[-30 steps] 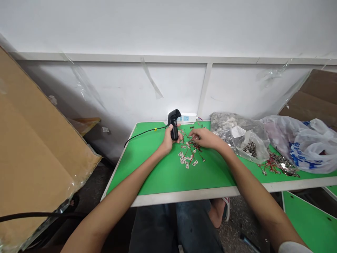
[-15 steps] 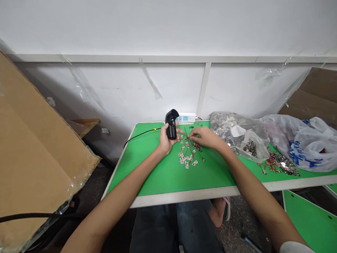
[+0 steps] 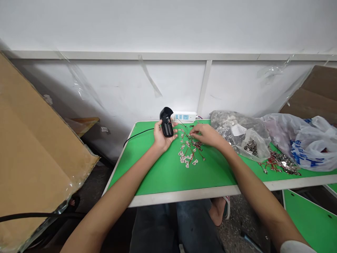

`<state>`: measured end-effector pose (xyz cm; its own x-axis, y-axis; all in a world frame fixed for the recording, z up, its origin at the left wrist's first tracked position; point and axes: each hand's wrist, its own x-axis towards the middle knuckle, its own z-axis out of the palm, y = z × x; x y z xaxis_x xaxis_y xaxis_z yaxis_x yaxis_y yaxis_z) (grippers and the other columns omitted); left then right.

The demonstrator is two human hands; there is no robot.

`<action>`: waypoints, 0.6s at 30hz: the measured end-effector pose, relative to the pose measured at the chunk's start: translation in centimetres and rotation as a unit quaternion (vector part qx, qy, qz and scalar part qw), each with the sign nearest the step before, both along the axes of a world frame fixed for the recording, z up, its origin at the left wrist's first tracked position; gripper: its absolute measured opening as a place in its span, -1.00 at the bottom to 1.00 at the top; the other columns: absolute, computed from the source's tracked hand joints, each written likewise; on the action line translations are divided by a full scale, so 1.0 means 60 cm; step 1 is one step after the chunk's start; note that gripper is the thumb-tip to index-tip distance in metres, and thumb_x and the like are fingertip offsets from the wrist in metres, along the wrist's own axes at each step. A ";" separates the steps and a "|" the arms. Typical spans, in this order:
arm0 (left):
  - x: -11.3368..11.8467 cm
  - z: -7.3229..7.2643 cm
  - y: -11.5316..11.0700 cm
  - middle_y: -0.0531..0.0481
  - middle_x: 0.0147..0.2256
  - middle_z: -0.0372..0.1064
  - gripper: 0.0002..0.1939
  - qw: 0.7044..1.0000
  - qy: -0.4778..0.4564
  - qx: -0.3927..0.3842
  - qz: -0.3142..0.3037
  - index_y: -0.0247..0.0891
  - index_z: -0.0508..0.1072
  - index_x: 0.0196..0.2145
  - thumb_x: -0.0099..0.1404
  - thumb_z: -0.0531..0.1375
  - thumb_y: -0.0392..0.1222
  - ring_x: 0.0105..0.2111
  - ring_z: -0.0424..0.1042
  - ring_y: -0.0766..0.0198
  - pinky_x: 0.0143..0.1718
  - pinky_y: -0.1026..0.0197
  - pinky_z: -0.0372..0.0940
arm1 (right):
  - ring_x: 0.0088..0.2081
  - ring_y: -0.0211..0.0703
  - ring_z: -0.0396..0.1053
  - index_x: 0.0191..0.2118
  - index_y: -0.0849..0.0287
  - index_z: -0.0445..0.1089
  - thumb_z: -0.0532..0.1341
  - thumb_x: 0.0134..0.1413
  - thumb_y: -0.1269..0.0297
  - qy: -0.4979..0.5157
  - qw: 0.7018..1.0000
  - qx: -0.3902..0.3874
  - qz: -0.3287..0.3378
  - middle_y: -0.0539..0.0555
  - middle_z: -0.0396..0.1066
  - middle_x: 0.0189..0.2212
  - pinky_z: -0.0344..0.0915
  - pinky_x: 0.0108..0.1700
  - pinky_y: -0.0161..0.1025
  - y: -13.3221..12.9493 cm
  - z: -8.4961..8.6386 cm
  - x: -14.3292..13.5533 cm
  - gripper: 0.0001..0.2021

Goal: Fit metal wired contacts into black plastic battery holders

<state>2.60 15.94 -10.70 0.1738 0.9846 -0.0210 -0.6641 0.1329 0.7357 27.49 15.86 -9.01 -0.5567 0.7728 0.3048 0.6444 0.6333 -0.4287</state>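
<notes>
My left hand (image 3: 163, 138) is wrapped round a black rounded device (image 3: 167, 126), from which a black cable (image 3: 138, 134) runs left across the green table (image 3: 152, 175). Thin dark and red wires stick out to the right of the device. My right hand (image 3: 204, 135) is pinched at the upper edge of a loose pile of small metal parts (image 3: 197, 144) with red wires; what its fingertips hold is too small to make out. Nearer the front lie several flat whitish metal pieces (image 3: 184, 159).
A white power strip (image 3: 184, 116) stands against the wall. On the right are a clear bag (image 3: 223, 123), a white plastic bag (image 3: 306, 140) and more wired metal parts (image 3: 283, 163). A large cardboard sheet (image 3: 39, 151) leans at the left.
My left hand and the black device have moved a little to the left, away from my right hand. Wires now show beside the device. My right hand has barely moved.
</notes>
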 end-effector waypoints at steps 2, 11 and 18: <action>-0.006 0.002 0.003 -0.10 -0.21 0.54 -0.43 1.000 -0.024 -0.011 -0.001 -0.23 0.47 0.01 0.30 0.15 0.28 -0.43 0.46 0.27 -0.46 0.22 0.39 | -0.16 -0.05 0.51 -0.16 0.13 0.61 0.25 0.31 0.27 0.011 1.000 -0.006 -0.005 0.11 0.60 -0.19 0.35 -0.07 -0.12 0.000 0.002 0.002 -0.84; 0.010 -0.002 -0.006 -0.08 -0.30 0.52 -0.36 0.999 0.033 -0.008 -0.034 -0.28 0.51 0.07 0.32 0.18 0.32 -0.46 0.46 0.26 -0.51 0.23 0.39 | -0.32 -0.16 0.44 -0.18 0.14 0.61 0.30 0.25 0.16 0.199 0.978 -0.055 -0.041 0.07 0.59 -0.31 0.32 -0.25 -0.22 -0.029 0.019 -0.028 -0.81; 0.040 -0.016 -0.029 -0.10 -0.30 0.54 -0.31 0.994 0.070 0.001 -0.088 -0.30 0.50 0.11 0.32 0.20 0.34 -0.48 0.47 0.24 -0.52 0.21 0.40 | -0.28 -0.14 0.40 -0.12 0.11 0.60 0.24 0.31 0.23 0.181 0.981 0.046 -0.058 0.07 0.53 -0.28 0.30 -0.17 -0.18 -0.052 0.014 -0.056 -0.81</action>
